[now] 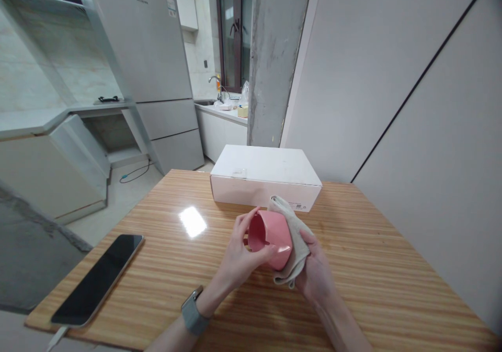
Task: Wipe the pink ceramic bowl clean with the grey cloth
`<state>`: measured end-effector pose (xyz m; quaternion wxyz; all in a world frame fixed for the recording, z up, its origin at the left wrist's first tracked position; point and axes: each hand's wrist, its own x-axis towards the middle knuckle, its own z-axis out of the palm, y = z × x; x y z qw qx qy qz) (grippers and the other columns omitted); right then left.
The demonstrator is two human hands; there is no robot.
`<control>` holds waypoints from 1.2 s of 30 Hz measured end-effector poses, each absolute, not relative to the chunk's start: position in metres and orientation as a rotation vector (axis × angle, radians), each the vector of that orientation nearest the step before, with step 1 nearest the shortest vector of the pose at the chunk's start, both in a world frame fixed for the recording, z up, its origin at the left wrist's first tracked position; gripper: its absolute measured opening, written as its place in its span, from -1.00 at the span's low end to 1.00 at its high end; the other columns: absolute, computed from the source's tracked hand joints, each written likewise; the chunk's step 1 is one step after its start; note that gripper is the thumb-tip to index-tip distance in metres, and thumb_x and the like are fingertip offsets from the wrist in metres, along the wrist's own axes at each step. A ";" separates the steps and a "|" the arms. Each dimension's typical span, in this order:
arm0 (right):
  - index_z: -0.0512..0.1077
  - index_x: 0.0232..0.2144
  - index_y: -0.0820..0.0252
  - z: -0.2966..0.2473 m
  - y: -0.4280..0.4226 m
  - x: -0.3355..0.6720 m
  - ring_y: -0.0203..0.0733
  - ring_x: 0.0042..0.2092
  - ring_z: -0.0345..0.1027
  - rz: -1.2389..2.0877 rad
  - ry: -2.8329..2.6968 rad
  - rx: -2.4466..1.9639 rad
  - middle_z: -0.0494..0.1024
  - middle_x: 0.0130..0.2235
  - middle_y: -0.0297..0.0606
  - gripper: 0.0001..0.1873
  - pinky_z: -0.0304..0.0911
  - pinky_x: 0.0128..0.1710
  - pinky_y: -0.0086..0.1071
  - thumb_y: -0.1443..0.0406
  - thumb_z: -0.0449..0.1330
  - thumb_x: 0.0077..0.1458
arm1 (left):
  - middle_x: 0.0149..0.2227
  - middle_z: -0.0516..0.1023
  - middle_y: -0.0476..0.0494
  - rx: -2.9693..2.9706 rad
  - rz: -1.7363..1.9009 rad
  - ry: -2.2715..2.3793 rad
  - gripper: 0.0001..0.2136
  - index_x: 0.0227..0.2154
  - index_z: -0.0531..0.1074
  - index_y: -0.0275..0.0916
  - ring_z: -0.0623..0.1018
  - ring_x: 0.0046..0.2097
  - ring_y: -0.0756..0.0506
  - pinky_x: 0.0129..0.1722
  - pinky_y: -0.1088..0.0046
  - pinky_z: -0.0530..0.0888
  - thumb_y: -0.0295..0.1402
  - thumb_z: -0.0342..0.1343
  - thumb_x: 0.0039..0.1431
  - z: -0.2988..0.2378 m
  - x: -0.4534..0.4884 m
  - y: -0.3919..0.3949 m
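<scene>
A pink cup (279,237), faceted and glossy, is held tipped on its side over the desk (364,258), its open mouth facing toward 9 o'clock. The left hand (240,252), at the cup's 9 o'clock, grips it by the rim end, thumb across the near side and fingers on the upper edge. A folded grey cloth (298,245) lies against the cup's closed end at 3 o'clock. The right hand (317,273), at 4 o'clock, grips this cloth from its outer side and presses it to the cup.

Farther out, a smartwatch (193,310) with a grey band sits on the left wrist at 8 o'clock. At 12 o'clock a closed white box (266,166) rests on the desk, just beyond the cloth. Well apart, between 8 and 9 o'clock, lies a dark-screened phone (98,284), a white cable (57,336) plugged into its near end. Beyond the desk, a tall refrigerator (149,43) stands between 10 and 11 o'clock.
</scene>
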<state>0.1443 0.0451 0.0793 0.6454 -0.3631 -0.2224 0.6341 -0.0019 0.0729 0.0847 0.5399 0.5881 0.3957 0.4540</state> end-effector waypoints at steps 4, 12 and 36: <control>0.63 -0.34 0.02 0.072 0.045 0.140 0.21 -0.06 0.48 1.445 -0.503 -0.833 0.67 -0.33 -0.21 -0.63 0.37 -0.05 0.06 -0.03 0.24 -0.11 | 0.15 0.30 -0.23 1.248 1.062 1.030 -0.33 0.15 0.29 -0.09 0.48 -0.13 -0.14 -0.28 0.43 0.46 -0.27 0.31 -0.08 0.074 0.001 0.079; 0.62 -0.33 -0.04 0.055 0.045 0.138 0.13 0.02 0.42 1.283 -0.672 -0.886 0.67 -0.29 -0.29 -0.75 0.29 0.07 -0.05 0.08 0.32 -0.11 | 0.05 0.40 -0.29 1.016 1.006 0.991 -0.37 0.11 0.29 -0.21 0.51 -0.25 -0.08 -0.39 0.48 0.41 -0.11 0.25 -0.03 0.067 0.003 0.087; 0.60 -0.22 0.10 0.089 0.039 0.148 0.03 0.04 0.46 1.535 -0.177 -0.782 0.67 -0.17 -0.25 -0.65 0.30 0.11 -0.09 0.16 0.05 0.14 | -0.01 0.21 -0.12 1.504 1.414 1.277 -0.22 0.13 0.27 -0.17 0.41 0.06 -0.20 0.12 0.20 0.38 -0.33 0.39 -0.26 0.074 -0.007 0.090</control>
